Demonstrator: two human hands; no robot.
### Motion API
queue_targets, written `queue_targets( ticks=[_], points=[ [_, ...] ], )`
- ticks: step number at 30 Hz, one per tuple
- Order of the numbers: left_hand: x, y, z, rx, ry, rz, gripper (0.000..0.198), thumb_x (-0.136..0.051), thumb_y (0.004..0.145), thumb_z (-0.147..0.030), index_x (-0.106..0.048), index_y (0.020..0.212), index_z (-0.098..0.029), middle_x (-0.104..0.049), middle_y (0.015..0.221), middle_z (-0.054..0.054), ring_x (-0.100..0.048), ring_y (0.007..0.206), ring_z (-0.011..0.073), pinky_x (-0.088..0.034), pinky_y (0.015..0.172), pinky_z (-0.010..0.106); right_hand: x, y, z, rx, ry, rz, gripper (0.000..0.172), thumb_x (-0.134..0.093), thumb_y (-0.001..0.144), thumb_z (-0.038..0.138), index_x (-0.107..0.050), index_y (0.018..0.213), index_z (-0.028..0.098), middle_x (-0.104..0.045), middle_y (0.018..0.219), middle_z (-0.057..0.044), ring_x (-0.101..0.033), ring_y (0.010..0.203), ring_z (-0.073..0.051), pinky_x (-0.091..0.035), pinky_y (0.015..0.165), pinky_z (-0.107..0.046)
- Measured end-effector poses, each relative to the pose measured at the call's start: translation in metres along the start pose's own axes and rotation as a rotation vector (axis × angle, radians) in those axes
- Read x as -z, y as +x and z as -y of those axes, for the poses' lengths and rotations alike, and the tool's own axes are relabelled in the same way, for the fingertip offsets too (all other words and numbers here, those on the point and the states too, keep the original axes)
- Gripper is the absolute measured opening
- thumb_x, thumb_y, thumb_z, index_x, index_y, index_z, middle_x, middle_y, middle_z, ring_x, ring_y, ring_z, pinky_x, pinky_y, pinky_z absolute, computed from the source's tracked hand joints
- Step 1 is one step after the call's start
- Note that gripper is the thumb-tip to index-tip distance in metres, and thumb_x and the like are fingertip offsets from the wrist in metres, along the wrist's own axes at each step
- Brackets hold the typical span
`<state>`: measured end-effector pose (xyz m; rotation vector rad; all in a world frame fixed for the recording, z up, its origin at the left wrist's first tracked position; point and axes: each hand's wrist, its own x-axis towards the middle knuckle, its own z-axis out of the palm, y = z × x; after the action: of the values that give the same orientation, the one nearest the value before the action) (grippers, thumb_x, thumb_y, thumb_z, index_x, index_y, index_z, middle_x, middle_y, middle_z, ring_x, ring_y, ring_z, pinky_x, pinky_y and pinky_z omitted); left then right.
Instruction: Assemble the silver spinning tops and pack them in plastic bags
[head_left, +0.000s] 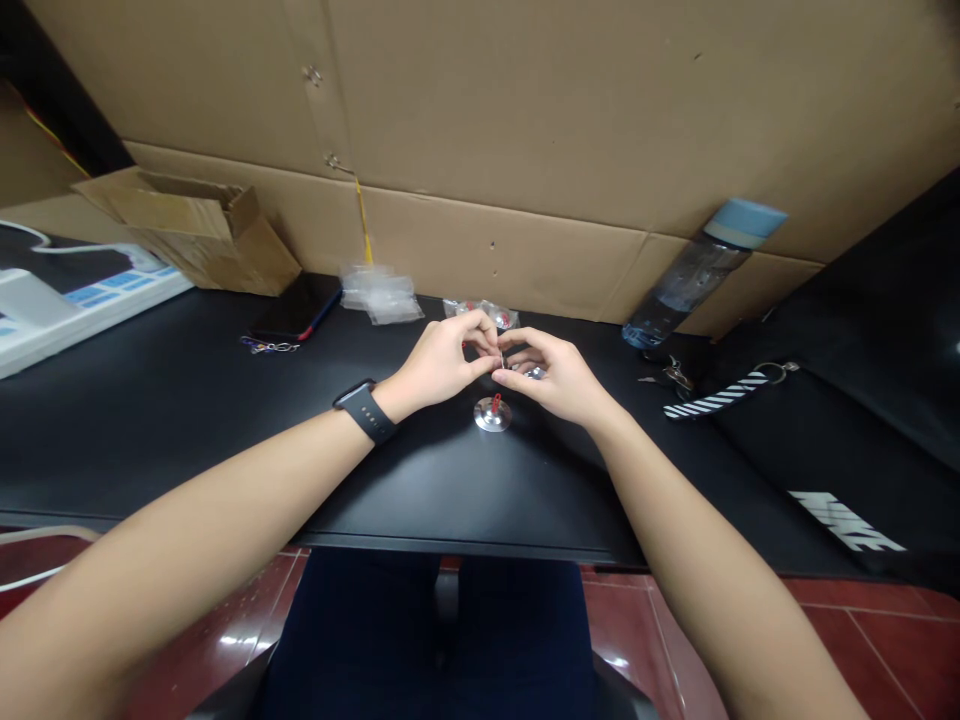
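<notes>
My left hand (pixel 455 357), with a dark watch (pixel 366 408) on its wrist, is closed in a pinch. Facing it, my right hand (pixel 553 372) pinches too, and the fingertips of both meet. A thin, bright sliver (pixel 503 358) shows between them, too small to name, with a little red beside it. Just below the hands lies a small silver finger cymbal (pixel 492 415) with a red cord loop on top. Another shiny silver piece (pixel 535 373) shows partly behind my right fingers; I cannot tell whether it is held.
Behind the hands lie clear bags (pixel 501 315) with red and silver pieces, and empty-looking plastic bags (pixel 381 295). Leftward are a phone (pixel 295 306), an open carton (pixel 217 235) and a power strip (pixel 97 310). Rightward are a bottle (pixel 686 285), keys (pixel 677 375) and a black bag (pixel 795 450).
</notes>
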<state>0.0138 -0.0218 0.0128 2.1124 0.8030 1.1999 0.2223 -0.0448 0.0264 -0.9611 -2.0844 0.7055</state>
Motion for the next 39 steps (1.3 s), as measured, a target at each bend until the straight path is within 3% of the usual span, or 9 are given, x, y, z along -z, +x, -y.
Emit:
queue_targets(
  ticks=[14,28,39],
  points=[
    [-0.0002,-0.0006,0.0003,-0.033,0.007,0.010,0.013,-0.069,0.083,-0.016,-0.060,0.092,-0.019,-0.072,0.086,0.000,-0.074,0.084,0.0161,-0.057,0.081,0.027,-0.0012,-0.0002,-0.0003,0.013,-0.028,-0.007,0.040,-0.076,0.086,0.041,-0.064,0.119,0.022,-0.071,0.116,-0.007,-0.074,0.091,-0.021,-0.063,0.080,-0.034],
    [0.0003,0.0009,-0.0001,-0.028,-0.053,-0.037,0.014,-0.072,0.084,-0.019,-0.059,0.090,-0.019,-0.071,0.088,0.002,-0.073,0.085,0.0175,-0.057,0.082,0.030,-0.0016,-0.0002,0.0017,0.008,0.018,-0.038,0.040,-0.076,0.086,0.040,-0.065,0.121,0.024,-0.071,0.119,-0.007,-0.074,0.093,-0.022,-0.063,0.083,-0.036],
    [-0.0010,0.0002,-0.0019,-0.071,-0.009,-0.028,0.013,-0.067,0.081,-0.010,-0.059,0.087,-0.018,-0.071,0.087,0.000,-0.071,0.084,0.0150,-0.056,0.082,0.028,-0.0056,0.0007,0.0012,0.000,0.103,-0.090,0.047,-0.079,0.084,0.041,-0.062,0.124,0.025,-0.068,0.122,-0.008,-0.073,0.096,-0.022,-0.063,0.088,-0.037]
  ],
)
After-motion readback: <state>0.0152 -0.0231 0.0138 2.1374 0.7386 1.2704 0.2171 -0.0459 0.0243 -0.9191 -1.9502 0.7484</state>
